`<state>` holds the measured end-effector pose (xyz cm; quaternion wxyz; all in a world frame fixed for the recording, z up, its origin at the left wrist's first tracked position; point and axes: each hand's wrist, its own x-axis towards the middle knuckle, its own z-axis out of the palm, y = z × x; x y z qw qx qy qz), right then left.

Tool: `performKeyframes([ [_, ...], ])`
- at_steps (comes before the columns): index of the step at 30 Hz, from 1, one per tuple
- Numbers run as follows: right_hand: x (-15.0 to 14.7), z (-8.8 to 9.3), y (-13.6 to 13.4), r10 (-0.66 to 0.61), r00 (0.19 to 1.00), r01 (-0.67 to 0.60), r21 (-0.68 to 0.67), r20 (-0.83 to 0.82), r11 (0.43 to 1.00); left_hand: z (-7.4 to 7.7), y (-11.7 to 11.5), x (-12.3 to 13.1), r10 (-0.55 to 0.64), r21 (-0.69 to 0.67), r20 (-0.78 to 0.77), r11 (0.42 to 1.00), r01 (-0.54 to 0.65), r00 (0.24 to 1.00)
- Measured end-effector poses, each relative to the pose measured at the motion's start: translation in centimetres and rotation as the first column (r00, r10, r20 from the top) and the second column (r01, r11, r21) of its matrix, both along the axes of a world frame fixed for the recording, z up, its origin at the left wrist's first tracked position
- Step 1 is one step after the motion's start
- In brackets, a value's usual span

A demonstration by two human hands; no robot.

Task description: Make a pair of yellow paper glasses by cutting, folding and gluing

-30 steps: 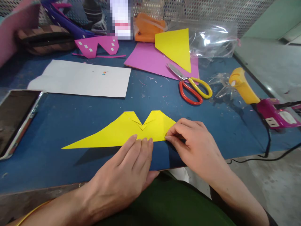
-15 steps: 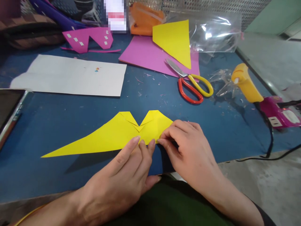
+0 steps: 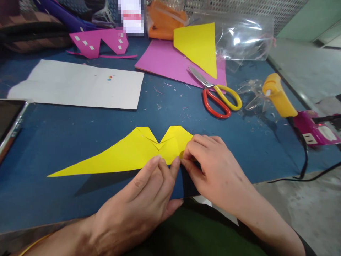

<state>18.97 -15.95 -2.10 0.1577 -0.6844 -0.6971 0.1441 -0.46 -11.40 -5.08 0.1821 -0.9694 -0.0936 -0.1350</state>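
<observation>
A yellow cut paper (image 3: 119, 153) lies in front of me on the blue table. It has a long point to the left, a V-shaped notch at the top and folded flaps beside that notch. My left hand (image 3: 141, 199) holds the paper's lower edge near its middle, fingers close together. Just to the right, my right hand (image 3: 213, 174) pinches the same edge between thumb and fingers. Its curled fingers cover the paper's right end.
Scissors (image 3: 213, 90) with red and yellow handles lie beyond the paper, partly on a pink sheet (image 3: 160, 58) under another yellow piece (image 3: 199, 44). A white sheet (image 3: 80, 85) is at left. A yellow glue gun (image 3: 279, 96) stands at right near the table edge, its cord hanging down.
My right hand has shifted slightly right along the paper's lower edge, and the left fingertips have edged the same way. The paper stays almost in place.
</observation>
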Motion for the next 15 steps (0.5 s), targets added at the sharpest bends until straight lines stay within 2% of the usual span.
performKeyframes([
  [8,0.56,-0.15,-0.73,-0.087,0.996,0.086,0.044,0.002,0.995,0.13,-0.14,0.55,0.015,0.015,0.03,1.0,-0.015,0.999],
  [12,0.83,-0.19,-0.7,-0.071,0.997,0.07,0.027,0.038,0.997,0.09,-0.1,0.6,0.006,0.001,0.04,1.0,-0.006,0.999],
  [15,0.69,-0.24,-0.59,-0.06,0.996,0.057,0.034,0.066,0.998,0.0,-0.21,0.51,0.006,-0.065,0.07,0.998,-0.001,0.998],
])
